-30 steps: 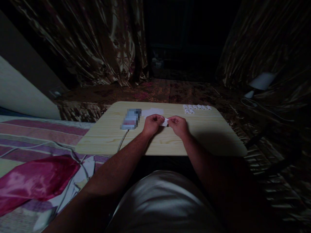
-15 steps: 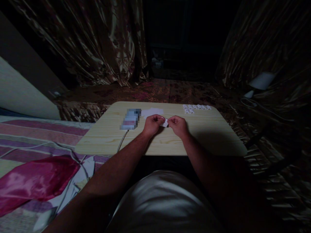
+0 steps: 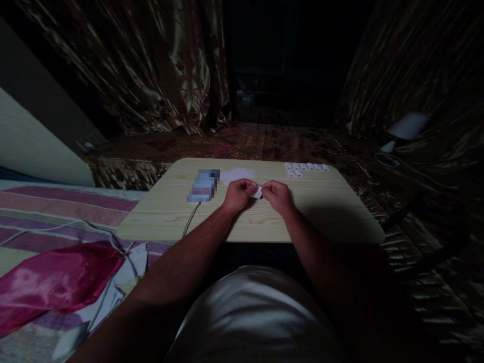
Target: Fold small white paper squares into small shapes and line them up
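Note:
Between my two hands is a small piece of white paper (image 3: 257, 193), mostly covered by the fingers. My left hand (image 3: 239, 194) is closed, pinching its left side between thumb and fingers. The fingertips of my right hand (image 3: 278, 195) pinch the right side of the same paper. Both hands are just above the middle of the wooden table (image 3: 159, 222). Behind my left hand lie white paper sheets (image 3: 237, 175). Several small folded white paper pieces (image 3: 301, 167) sit in two rows at the far right of the table.
A phone (image 3: 204, 185), blurred out, lies left of my hands with a cable (image 3: 190, 220) running off the near edge. Left of the table, a shiny pink cloth (image 3: 60, 277) rests on a striped bed (image 3: 68, 201). A white lamp (image 3: 409, 126) stands back right; curtains hang behind.
My right fingers have shifted very slightly on the paper. Otherwise the hands and the things on the table look the same.

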Available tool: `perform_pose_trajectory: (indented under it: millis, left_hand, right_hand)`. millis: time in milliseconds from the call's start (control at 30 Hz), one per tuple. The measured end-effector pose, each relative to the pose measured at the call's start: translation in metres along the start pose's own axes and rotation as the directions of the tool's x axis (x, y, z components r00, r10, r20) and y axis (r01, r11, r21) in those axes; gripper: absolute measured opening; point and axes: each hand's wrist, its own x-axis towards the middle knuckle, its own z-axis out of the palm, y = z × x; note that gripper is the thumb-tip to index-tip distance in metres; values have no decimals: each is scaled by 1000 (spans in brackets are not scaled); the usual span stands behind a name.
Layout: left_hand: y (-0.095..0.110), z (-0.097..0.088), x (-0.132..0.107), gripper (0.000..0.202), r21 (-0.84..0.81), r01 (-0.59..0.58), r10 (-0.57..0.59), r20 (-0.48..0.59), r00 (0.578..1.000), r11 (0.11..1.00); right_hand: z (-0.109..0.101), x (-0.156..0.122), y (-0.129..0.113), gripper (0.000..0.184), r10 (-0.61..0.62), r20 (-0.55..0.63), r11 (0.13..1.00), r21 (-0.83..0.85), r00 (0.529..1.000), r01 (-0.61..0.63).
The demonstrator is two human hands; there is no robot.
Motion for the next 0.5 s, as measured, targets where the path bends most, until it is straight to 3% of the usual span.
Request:
perform_pose_trajectory:
  millis: [500]
  left_hand:
    - [-2, -1, 1, 33, -28, -8, 8, 7, 1000, 1000]
  right_hand:
    - [-1, 1, 0, 12, 41, 15, 997, 68, 999, -42]
